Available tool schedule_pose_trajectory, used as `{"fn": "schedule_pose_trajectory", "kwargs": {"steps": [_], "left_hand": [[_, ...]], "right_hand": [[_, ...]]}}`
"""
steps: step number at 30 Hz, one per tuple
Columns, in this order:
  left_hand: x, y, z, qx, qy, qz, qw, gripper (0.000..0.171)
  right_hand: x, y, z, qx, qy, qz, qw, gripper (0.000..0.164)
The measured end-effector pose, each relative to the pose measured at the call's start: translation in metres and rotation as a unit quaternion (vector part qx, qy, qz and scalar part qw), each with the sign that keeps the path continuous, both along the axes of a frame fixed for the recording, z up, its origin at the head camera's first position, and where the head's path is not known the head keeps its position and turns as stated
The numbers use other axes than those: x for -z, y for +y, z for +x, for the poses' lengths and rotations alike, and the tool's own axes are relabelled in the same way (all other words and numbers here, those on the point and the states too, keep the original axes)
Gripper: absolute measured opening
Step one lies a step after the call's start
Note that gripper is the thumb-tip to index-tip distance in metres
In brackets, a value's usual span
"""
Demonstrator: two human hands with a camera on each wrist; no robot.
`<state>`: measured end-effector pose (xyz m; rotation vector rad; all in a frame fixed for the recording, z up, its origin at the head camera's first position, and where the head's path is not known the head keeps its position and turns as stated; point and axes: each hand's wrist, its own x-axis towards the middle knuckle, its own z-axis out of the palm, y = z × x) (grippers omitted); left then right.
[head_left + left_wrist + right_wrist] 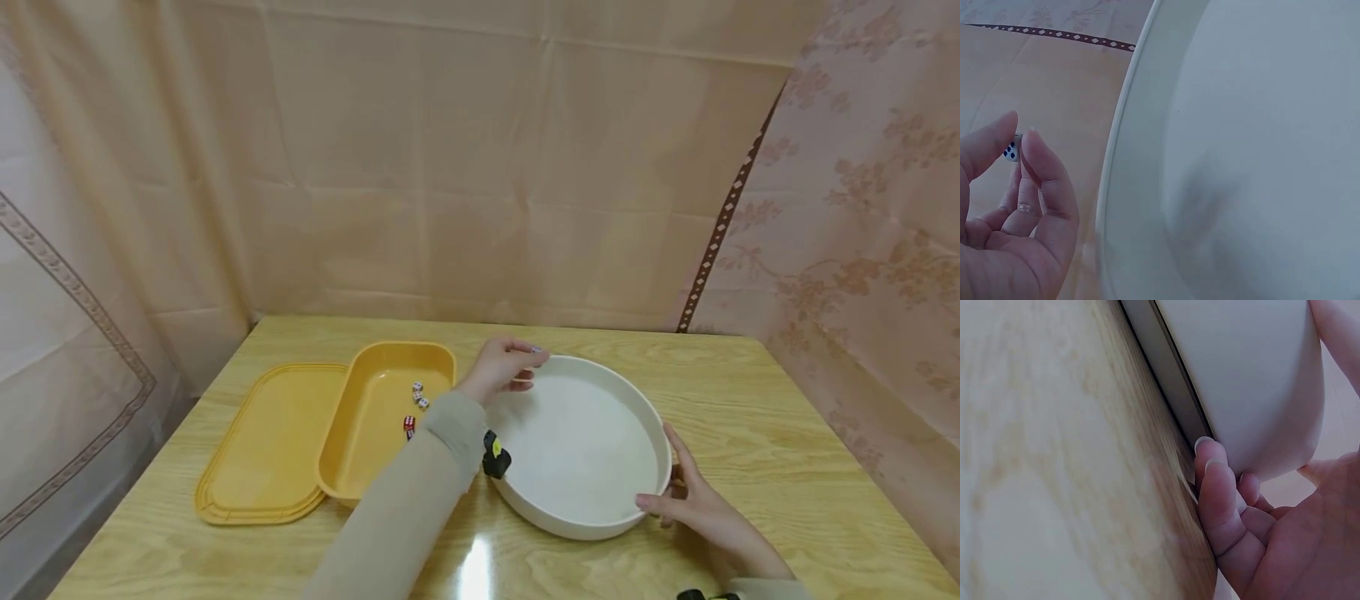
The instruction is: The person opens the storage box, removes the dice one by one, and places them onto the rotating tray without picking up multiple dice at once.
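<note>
A small white die with blue dots is pinched between the thumb and index finger of my left hand. That hand hovers over the far left part of the rim of a round white tray. At the tray's near right side, my right hand grips it, thumb at the rim and fingers against the outer wall. In the right wrist view, several fingertips touch the tray's lower edge, close to the tabletop. Nothing lies on the visible part of the tray's floor.
Left of the tray stands a yellow rectangular box holding white dice, a red die and a dark die; my left forearm partly covers it. Beside it is a yellow lid. A curtain hangs behind the wooden table.
</note>
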<state>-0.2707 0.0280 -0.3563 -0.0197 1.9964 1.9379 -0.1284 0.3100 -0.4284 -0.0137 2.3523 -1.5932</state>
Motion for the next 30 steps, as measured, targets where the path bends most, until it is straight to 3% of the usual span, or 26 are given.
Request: {"fn": "schedule_pose_trajectory", "kwargs": {"steps": [9,23,30], "left_hand": [[0.013,0.014,0.002,0.004,-0.002,0.006,1.0000,0.027],[0.015,0.032,0.002,0.021,0.006,-0.017,0.9996,0.027],[0.020,0.045,0.008,0.025,0.001,-0.028,0.9993,0.029]], "right_hand": [[0.000,0.002,0.002,0.009,-0.007,0.000,1.000,0.116],[0.000,0.003,0.001,0.011,-0.004,0.000,1.000,0.115],[0.001,0.001,0.000,0.006,-0.004,-0.006,1.000,0.114]]}}
